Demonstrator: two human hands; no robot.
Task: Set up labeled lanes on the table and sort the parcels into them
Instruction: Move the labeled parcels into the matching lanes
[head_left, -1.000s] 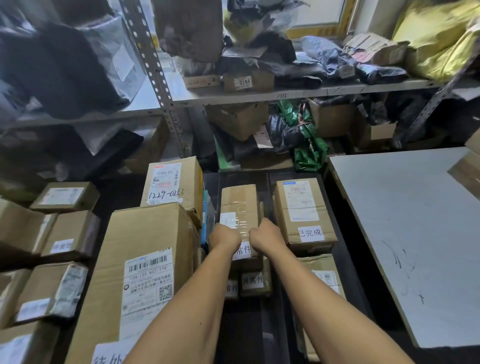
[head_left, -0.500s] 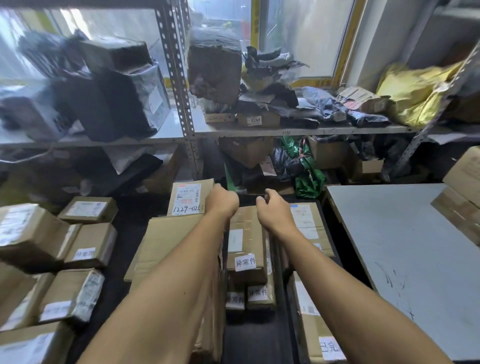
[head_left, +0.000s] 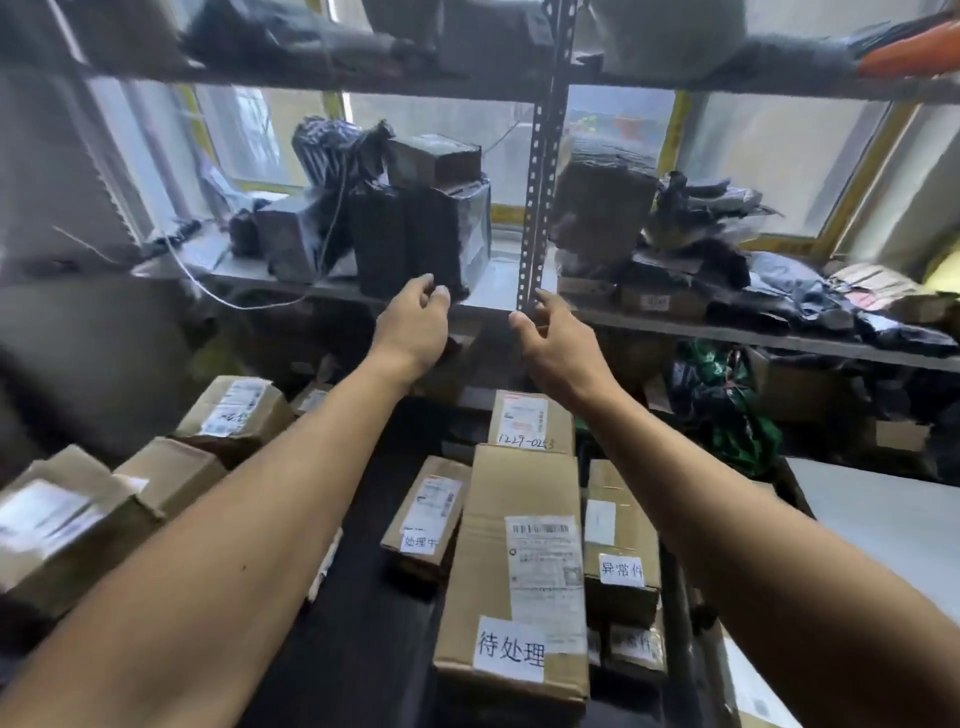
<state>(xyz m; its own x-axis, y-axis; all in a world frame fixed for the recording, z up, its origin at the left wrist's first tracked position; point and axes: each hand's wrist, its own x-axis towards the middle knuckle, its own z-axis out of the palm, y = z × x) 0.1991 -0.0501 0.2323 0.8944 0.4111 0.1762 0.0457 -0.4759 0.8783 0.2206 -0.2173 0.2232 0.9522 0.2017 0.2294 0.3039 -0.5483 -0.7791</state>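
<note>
In the head view we are holding our hands apart and empty, fingers loosely curled: left hand (head_left: 413, 325) just left of the perforated upright (head_left: 543, 156), right hand (head_left: 553, 345) at its foot. The black-wrapped parcel (head_left: 423, 234) is sitting on the shelf (head_left: 498, 278) just left of that upright. We are judging it boxy, fairly heavy, its film slippery, so gripping opposite sides low seems safest.

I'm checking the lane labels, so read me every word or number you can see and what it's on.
"待处理": large front box.
"异常件": right-hand box.
"处理中": small left-hand box.
"1229-0253", handwritten: rear box.
Printed shipping labels and the shelf box tag: too blurred to read.
</note>
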